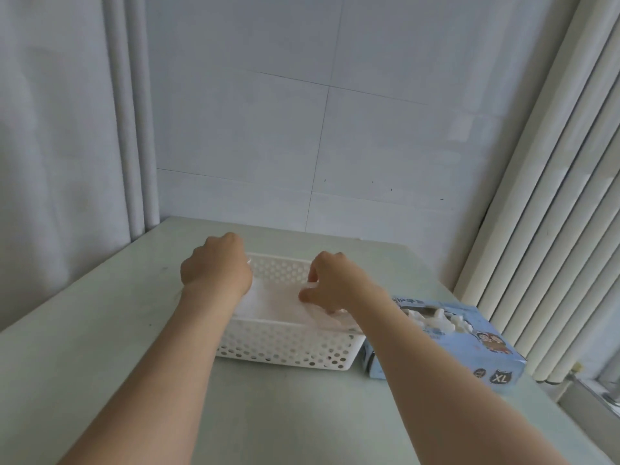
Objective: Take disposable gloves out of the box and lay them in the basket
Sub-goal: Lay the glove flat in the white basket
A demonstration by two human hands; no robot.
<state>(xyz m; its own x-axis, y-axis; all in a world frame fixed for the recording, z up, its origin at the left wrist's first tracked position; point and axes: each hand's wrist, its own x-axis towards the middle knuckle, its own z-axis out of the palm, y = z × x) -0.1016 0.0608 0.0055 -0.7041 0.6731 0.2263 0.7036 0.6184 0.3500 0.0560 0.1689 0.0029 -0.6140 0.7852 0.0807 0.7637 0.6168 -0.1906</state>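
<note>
A thin, translucent white glove (275,302) is stretched flat across the open top of the white perforated basket (285,349), sagging a little into it. The left hand (216,263) is at the glove's far-left end. Its fingers are curled under and mostly hidden, and they appear to grip that edge. The right hand (330,283) pinches the right edge between thumb and fingertips, low over the basket's right rim.

The step in hand looks like the laying-down. To do it well, both hands should probably lower together so the film settles flat on the basket floor. Then they should let go at the same time, because such light plastic is likely to cling to the skin and lift back out. Keeping it taut until it touches should prevent creases.

Just right of the basket lies the pale blue box (469,350), marked XL, with a wad of gloves (432,318) bulging from its opening. Everything sits on a pale green table (100,364), with a tiled wall (369,129) behind it.
</note>
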